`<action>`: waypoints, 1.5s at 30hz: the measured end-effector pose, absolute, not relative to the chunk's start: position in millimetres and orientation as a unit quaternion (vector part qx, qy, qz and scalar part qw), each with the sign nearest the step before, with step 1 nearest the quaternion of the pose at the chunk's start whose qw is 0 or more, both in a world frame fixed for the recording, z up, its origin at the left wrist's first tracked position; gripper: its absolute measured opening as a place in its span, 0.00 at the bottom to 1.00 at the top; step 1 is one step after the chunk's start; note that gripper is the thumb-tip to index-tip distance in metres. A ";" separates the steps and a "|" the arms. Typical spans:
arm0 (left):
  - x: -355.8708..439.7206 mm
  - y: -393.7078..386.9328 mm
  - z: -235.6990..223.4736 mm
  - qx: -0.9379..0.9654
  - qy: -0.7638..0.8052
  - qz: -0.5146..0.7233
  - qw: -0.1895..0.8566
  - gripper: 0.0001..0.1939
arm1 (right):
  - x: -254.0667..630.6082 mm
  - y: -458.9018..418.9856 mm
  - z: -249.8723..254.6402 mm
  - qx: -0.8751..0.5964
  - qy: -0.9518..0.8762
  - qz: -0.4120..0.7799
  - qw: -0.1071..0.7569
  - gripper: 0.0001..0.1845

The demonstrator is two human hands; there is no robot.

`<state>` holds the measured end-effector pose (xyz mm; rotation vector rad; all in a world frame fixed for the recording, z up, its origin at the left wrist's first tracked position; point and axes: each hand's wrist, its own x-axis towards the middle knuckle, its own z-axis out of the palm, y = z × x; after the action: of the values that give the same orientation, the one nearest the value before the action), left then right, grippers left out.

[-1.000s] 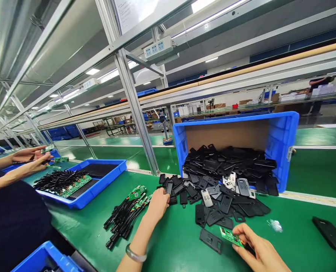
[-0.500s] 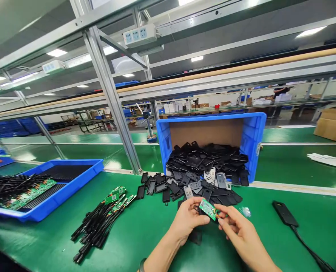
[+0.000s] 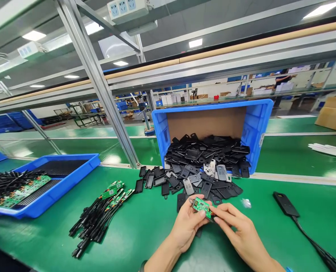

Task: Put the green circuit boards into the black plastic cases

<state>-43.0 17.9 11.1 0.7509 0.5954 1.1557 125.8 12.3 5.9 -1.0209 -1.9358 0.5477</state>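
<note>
My left hand (image 3: 183, 228) grips a green circuit board (image 3: 201, 205) with its thumb over the near edge; a dark casing with a small loop shows at the board's left end. At the other end, the fingers of my right hand (image 3: 238, 226) close on the red-orange wires and cable end, partly hidden by the fingertips. Beyond both hands lie loose black plastic casings (image 3: 206, 189), spilling from a blue bin (image 3: 213, 105) tipped on its side. To the left is a bundle of circuit boards with black cables (image 3: 100, 215).
A blue tray (image 3: 68, 185) at the left holds more cabled boards. On the right lie a black cased device with a cable (image 3: 286, 204) and a small clear plastic piece (image 3: 246, 203). A metal post (image 3: 100, 87) rises behind the bench; a cardboard box (image 3: 333, 113) stands far right.
The board now sits lower and further left in my left hand, turned a little. My right fingers have shifted onto its wire end. The whole view has tilted slightly.
</note>
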 end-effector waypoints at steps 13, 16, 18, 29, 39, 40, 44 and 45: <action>-31.4 19.3 -2.9 0.306 0.353 0.572 0.674 0.14 | 114.8 13.5 -4.4 -0.437 -0.749 0.303 0.396 0.13; -31.4 19.3 -1.2 0.320 0.357 0.568 0.669 0.14 | 114.2 16.8 -5.5 -0.477 -0.625 0.467 0.406 0.15; -31.2 19.3 -0.8 0.327 0.361 0.565 0.666 0.14 | 113.4 18.7 -4.6 -0.474 -0.552 0.552 0.407 0.18; -36.4 22.5 -4.2 0.390 0.401 0.563 0.608 0.15 | 105.2 19.2 -18.1 -0.475 -0.540 0.623 0.307 0.21; -36.1 19.5 2.3 0.410 0.396 0.548 0.612 0.12 | 112.8 17.8 -9.9 -0.471 -0.655 0.514 0.292 0.20; -36.5 19.2 3.9 0.405 0.387 0.547 0.622 0.12 | 112.9 17.4 -9.7 -0.466 -0.650 0.526 0.289 0.20; -37.3 18.8 7.6 0.373 0.352 0.539 0.668 0.12 | 113.0 14.9 -4.4 -0.462 -0.672 0.495 0.300 0.20; -37.3 18.7 8.0 0.368 0.347 0.542 0.671 0.13 | 113.2 14.4 -2.0 -0.466 -0.688 0.464 0.306 0.20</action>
<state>-37.3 18.7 8.0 0.8294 0.7817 1.2210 113.2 14.4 -2.0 -1.2338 -1.8212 1.2275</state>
